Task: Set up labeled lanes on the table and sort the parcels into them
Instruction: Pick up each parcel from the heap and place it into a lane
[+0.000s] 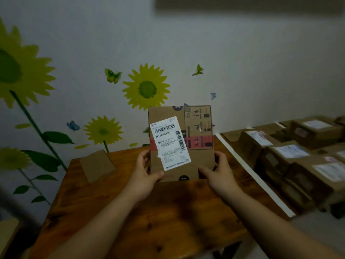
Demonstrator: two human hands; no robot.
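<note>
I hold a brown cardboard parcel (197,146) upright above the wooden table (130,212), its face turned toward me. A white shipping label (169,143) with barcodes is stuck at a slant on its left half, and printed pictograms fill its upper right. My left hand (144,176) grips the parcel's lower left edge, thumb on the front. On the lower right edge my right hand (217,172) grips it the same way. A folded cardboard card (97,165) stands on the table's far left.
Several more labelled cardboard parcels (291,152) are stacked to the right, beyond a white strip (252,172) along the table's right edge. A wall with sunflower and butterfly stickers (146,86) rises behind the table. Another brown box corner (7,232) shows at the bottom left.
</note>
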